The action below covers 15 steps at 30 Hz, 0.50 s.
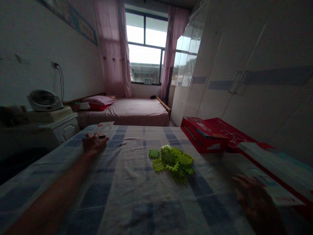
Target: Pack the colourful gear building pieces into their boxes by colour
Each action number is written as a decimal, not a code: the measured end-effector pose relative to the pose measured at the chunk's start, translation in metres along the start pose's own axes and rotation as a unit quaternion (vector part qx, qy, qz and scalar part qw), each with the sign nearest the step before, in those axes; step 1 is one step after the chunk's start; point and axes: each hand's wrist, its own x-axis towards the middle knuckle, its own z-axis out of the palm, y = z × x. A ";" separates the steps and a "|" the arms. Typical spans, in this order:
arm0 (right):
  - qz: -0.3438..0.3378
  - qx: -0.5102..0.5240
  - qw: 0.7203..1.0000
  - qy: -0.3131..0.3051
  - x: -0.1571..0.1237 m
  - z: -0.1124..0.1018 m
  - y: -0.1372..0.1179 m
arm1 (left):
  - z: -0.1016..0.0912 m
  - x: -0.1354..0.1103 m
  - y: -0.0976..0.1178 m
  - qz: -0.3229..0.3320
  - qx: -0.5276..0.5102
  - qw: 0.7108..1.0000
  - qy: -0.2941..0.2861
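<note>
At the far left part of the table, my left hand point(95, 143) reaches out with its fingers spread. It touches the near side of a clear plastic packet point(106, 128) that carries a small red mark. A small dark patch shows by the fingertips; I cannot make out what it is. My right hand point(253, 199) is low on the right, dark and smeared, beside or over another clear packet point(276, 191) with printing. Its grip does not show. Between the hands lies a loose heap of green, tooth-edged puzzle-like pieces point(174, 160), one piece point(154, 153) slightly apart on the left.
A blue-and-white checked cloth point(129, 195) covers the table. Red boxes point(204, 138) stand at its right back edge, with white string on one. Beyond are a pink bed point(139, 109), a window and tall wardrobes point(220, 62). A fan point(45, 99) sits on a cabinet at left.
</note>
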 end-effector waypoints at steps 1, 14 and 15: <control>-0.001 0.000 1.000 0.000 0.000 0.001 0.000 | -0.002 -0.003 0.002 0.001 0.010 1.000 0.010; 0.248 0.295 0.921 -0.050 0.018 -0.041 -0.050 | -0.065 -0.145 0.081 0.300 -0.196 0.932 -0.048; 0.290 0.367 0.881 -0.070 0.022 -0.048 -0.059 | -0.061 -0.161 0.091 0.339 -0.214 0.913 -0.074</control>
